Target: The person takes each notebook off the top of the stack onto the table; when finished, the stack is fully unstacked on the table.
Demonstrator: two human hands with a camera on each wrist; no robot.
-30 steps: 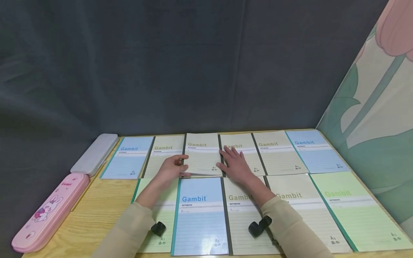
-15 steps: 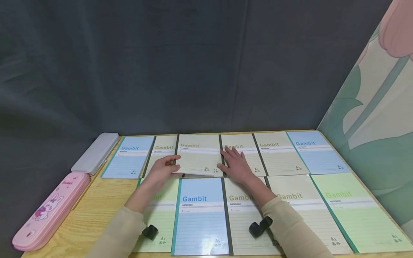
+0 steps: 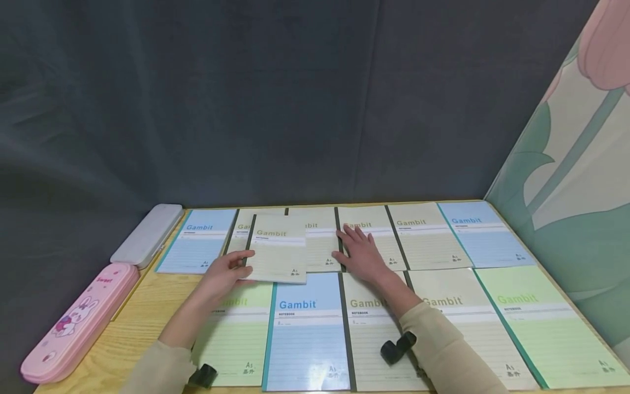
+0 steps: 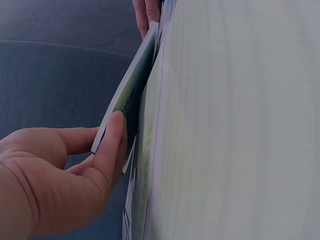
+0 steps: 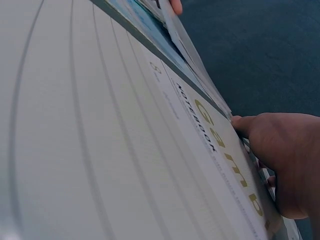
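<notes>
Two rows of Gambit notebooks cover the wooden table (image 3: pixel 143 323). My left hand (image 3: pixel 227 272) pinches the lower left edge of a beige notebook (image 3: pixel 278 249), lifted off the back row and hanging over its neighbours. In the left wrist view the thumb (image 4: pixel 112 145) presses on that notebook's edge (image 4: pixel 131 87). My right hand (image 3: pixel 359 249) lies flat, fingers spread, on another beige notebook (image 3: pixel 374 232) in the back row; in the right wrist view the right hand (image 5: pixel 285 155) rests at a cover's far end.
A pink pencil case (image 3: pixel 74 323) and a grey case (image 3: pixel 145 234) lie along the table's left edge. Blue and green notebooks (image 3: pixel 305 328) fill the front row. A dark curtain hangs behind, and a flowered panel (image 3: pixel 566 164) stands at the right.
My left hand has drawn the beige notebook leftward and toward me, out of its slot in the back row. The right hand has stayed flat in place.
</notes>
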